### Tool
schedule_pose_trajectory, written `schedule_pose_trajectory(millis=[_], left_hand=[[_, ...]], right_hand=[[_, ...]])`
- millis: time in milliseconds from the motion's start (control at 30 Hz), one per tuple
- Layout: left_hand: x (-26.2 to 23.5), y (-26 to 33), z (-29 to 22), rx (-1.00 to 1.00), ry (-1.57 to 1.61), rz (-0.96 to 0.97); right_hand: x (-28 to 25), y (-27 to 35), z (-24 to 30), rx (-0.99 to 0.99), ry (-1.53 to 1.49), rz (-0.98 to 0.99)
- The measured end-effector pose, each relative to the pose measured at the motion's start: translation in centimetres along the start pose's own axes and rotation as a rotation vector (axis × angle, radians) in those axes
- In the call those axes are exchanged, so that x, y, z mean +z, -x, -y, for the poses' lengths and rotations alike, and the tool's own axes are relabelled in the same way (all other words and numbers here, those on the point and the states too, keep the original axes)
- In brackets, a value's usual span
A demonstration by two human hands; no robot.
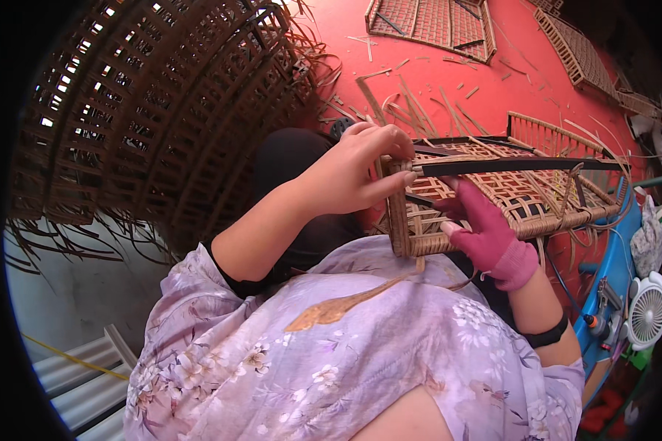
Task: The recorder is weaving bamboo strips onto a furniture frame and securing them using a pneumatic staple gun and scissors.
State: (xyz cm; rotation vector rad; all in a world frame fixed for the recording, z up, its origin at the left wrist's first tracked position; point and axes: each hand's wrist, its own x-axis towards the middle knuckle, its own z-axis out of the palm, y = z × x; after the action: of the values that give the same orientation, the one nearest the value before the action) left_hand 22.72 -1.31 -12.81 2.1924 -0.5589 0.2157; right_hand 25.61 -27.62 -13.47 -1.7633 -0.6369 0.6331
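A woven rattan tray (522,192) with black bars rests tilted at my lap. My left hand (364,165) is closed at its left corner, thumb and fingers pinching around the end of the black-wrapped top bar (522,166). My right hand (485,234), in a pink fingerless glove, is closed on the near side of the tray, its thumb low on the outside and its fingers reaching up beneath the bar. Some right fingertips are hidden. A thin rattan strip (338,309) with a wide brown end hangs from the tray across my floral clothing.
A large dark stack of woven baskets (147,110) stands at the left. On the red floor (346,37) lie loose strips (419,110) and another woven panel (430,26). More panels (574,55) lie far right. A blue surface (603,257), tools (603,323) and a white fan (649,310) are at the right.
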Motion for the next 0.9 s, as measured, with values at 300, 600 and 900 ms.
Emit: schedule_pose_trajectory(millis=[300,600,900], left_hand=[[2.4,1.3,1.1,0.104,0.058,-0.246],[4.6,0.0,1.7,0.188,0.319,-0.334],[5.9,-1.0,1.2,-0.027,0.609,-0.420]], right_hand=[[2.8,-3.8,-1.8,0.206,-0.274,-0.005],[3.5,-4.3,-2.7,0.260,-0.108,-0.104],[4.0,-4.0,-1.7,0.390,-0.239,-0.091]])
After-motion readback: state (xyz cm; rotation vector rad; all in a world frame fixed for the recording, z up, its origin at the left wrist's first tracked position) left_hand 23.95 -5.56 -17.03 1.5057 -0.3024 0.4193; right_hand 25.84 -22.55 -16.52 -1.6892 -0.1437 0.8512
